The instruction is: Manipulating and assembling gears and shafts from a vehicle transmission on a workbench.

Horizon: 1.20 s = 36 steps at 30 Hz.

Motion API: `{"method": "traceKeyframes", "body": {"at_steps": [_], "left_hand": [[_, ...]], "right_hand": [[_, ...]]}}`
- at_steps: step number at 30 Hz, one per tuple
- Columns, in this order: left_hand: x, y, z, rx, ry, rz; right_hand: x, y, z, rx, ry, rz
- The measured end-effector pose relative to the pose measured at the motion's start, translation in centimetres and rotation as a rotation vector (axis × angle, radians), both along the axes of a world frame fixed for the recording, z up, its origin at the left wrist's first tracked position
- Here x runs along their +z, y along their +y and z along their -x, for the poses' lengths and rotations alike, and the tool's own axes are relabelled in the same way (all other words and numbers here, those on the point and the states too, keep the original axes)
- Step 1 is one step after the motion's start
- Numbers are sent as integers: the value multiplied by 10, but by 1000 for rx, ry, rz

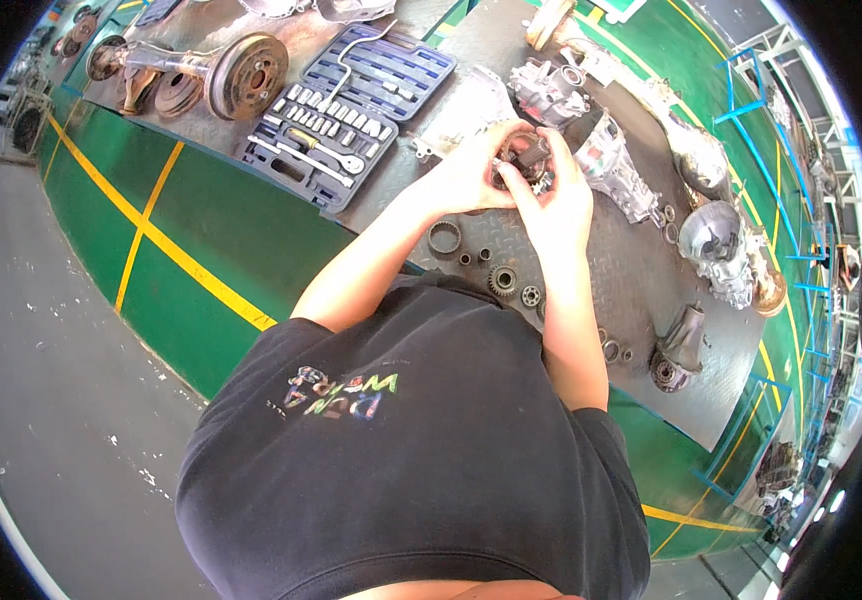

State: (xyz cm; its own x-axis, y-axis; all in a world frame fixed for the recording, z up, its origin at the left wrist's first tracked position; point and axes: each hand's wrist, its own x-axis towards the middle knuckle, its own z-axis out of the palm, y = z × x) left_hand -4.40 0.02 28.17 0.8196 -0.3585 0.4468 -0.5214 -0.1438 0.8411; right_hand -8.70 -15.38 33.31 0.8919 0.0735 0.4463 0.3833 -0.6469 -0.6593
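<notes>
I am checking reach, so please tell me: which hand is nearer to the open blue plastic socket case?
Left. The left hand is apart from the blue case, on its right; the right hand is farther right.

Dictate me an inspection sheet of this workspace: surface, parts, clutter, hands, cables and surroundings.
Surface: dark metal tabletop with a raised tread pattern.
Job's things: dark metal part held above the tabletop; toothed gear and wide ring lying loose near the edge.
Clutter: open blue tool case with a ratchet inside; pale metal housing right of the hands.
Hands: left hand and right hand both grip the dark metal part.
Cables: nothing seen.
Surroundings: green floor with yellow lines.
</notes>
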Motion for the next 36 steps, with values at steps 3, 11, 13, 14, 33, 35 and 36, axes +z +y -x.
{"method": "traceKeyframes", "body": {"at_steps": [3, 11, 13, 14, 33, 35, 36], "left_hand": [[-12, -5, -1, 51, 77, 37], [-63, 14, -5, -60, 78, 20], [-80, 12, -2, -127, 279, 211], [-100, 9, -4, -125, 292, 260], [-145, 29, -3, -186, 357, 156], [-150, 28, -6, -136, 329, 65], [-153, 29, -8, -85, 299, -26]], "right_hand": [[0, 0, 0, 8, 151, -79], [-4, -9, -10, 28, -169, 83], [1, -9, -10, 9, -113, 43], [1, -9, -11, 29, -114, 36], [-3, -10, -14, -20, -88, 69], [-3, -12, -15, -26, -57, 48], [-2, -12, -15, -32, -38, 42]]}}
